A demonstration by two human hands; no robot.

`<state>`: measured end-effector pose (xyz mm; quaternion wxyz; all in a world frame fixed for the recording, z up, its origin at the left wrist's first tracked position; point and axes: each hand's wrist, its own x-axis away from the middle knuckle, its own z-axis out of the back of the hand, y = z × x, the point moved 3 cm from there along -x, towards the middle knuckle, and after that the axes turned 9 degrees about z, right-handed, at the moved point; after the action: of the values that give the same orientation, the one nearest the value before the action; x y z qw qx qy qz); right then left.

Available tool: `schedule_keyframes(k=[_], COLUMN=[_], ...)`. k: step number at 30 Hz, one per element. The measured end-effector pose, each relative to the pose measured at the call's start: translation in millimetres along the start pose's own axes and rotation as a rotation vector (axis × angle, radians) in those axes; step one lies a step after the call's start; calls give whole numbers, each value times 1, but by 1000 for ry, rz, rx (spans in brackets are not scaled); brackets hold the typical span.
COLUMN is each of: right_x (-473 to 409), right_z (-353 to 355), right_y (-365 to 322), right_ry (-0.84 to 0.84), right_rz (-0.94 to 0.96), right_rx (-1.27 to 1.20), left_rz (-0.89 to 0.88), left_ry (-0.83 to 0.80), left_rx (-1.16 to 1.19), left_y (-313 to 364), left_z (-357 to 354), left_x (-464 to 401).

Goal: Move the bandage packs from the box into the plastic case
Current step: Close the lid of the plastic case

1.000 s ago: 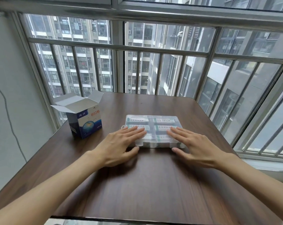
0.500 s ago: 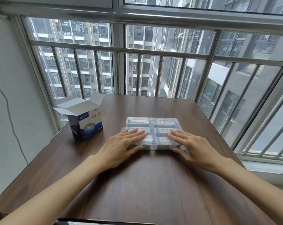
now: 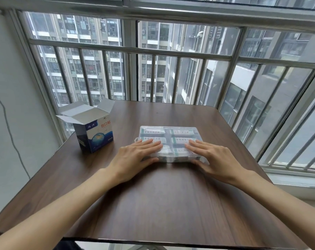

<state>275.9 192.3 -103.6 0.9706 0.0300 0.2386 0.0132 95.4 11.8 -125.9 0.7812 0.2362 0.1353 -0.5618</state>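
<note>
Hands, left (image 3: 135,159) and right (image 3: 214,159), lie flat, seemingly pressing closed plastic case (image 3: 168,130).

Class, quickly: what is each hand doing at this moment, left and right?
Left hand: open, fingers flat on the lid of the plastic case.
Right hand: open, fingers flat on the same lid.

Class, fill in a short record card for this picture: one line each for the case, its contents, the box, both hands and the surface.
case: clear plastic case, lid closed, flat on table
contents: bandage packs visible through the lid
box: blue box, flaps open, left of case
left hand: flat on case lid
right hand: flat on case lid
surface: dark wooden table
</note>
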Motion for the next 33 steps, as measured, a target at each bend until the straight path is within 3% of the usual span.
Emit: schedule_keyframes(k=[6, 13, 16, 17, 19, 22, 25, 27, 31, 33], right_x=[-1, -28, -51, -59, -73, -103, -147, -180, -238, -253], right_z=[3, 28, 33, 34, 34, 22, 0, -11, -47, -69], right_y=[-1, 3, 11, 12, 12, -6, -38, -61, -100, -117], right_ry=[-35, -388, -502, -519, -487, -337, -272, -236, -311, -337], right_rz=[-33, -168, -266, -302, -321, -302, -288, -321, -504, -599], right_rx=[-10, -137, -225, -252, -269, -402, -577, -726, -1140, -1273], left_rz=[19, 78, 202, 254, 392, 733, 1023, 1120, 1192, 1210], left_ry=[-26, -170, -279, -255, -61, 290, 490, 485, 233, 269], left_rx=[28, -21, 162, 246, 401, 660, 891, 979, 1131, 1233], left_y=[0, 11, 11, 10, 3, -26, -63, -85, -112, -113], left_z=[1, 22, 29, 33, 43, 73, 106, 121, 110, 97], left_x=[-1, -14, -22, -20, -9, 25, 49, 48, 24, 13])
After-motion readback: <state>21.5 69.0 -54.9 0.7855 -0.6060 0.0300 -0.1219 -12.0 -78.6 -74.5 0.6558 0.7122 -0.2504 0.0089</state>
